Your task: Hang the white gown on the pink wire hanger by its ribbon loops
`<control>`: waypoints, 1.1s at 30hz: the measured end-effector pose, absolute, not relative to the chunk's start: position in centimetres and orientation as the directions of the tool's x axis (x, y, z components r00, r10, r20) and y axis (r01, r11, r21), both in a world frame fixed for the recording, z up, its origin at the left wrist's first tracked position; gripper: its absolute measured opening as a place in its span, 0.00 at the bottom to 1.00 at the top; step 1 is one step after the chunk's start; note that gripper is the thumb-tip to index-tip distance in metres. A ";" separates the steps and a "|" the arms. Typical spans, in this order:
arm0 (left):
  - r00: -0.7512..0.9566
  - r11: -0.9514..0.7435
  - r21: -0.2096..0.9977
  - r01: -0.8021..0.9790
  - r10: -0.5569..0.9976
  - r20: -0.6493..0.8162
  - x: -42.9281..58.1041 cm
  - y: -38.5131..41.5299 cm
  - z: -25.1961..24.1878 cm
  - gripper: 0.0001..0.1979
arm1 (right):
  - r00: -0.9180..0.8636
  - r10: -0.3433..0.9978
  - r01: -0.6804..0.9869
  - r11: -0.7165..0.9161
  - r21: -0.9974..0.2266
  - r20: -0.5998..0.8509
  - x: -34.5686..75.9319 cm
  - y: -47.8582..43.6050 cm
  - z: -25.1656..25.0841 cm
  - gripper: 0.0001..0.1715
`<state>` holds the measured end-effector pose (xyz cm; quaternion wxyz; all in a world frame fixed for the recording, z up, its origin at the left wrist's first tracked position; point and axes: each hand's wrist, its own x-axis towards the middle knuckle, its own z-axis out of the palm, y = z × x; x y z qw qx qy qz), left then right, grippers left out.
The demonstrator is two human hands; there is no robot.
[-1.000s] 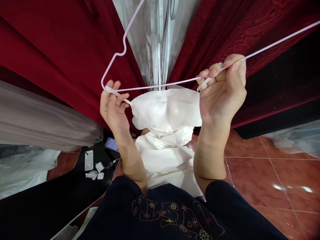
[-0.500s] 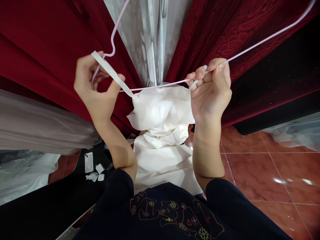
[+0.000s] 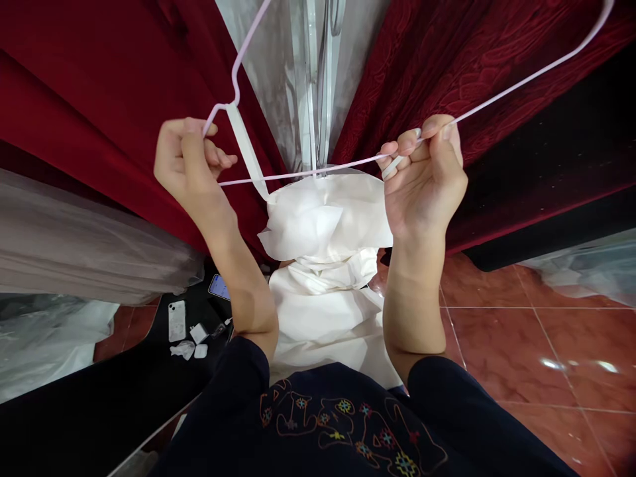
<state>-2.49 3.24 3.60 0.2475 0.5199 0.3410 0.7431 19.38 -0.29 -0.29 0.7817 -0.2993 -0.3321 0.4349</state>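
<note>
A thin pink clothes hanger runs between my hands. My left hand is closed on its bent left end, beside a notch. From that notch a white strap slants down to a white garment. My right hand pinches the hanger's lower bar, palm facing me. A short piece of white strap lies across its fingers. The garment hangs below the bar, its top sheer and ruffled, its lower folds resting toward my lap.
Dark red curtains hang on both sides, with pale straps between them. At the left, a black surface bears a phone, a white charger and a lit phone. Red tiles cover the floor.
The left strap has gone from around my left fingers onto the hanger's notch. My left hand has shifted its hold to the hanger's end. My right hand keeps its grip.
</note>
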 end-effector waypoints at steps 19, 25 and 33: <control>-0.403 -0.530 0.657 -0.537 0.845 0.352 -1.8 3.0 -0.4 0.17 | 0.753 0.485 -0.145 0.782 -0.606 0.445 23.9 -0.8 -0.4 0.32; -0.385 -0.520 0.594 -0.615 0.854 0.349 -1.1 2.5 -0.3 0.16 | 0.685 0.568 -0.002 0.627 -0.779 0.456 27.2 0.8 2.6 0.29; -0.380 -0.495 0.654 -0.572 0.867 0.323 -1.8 3.0 -0.6 0.17 | 0.391 0.602 0.212 0.678 -0.704 0.696 26.5 4.3 6.0 0.15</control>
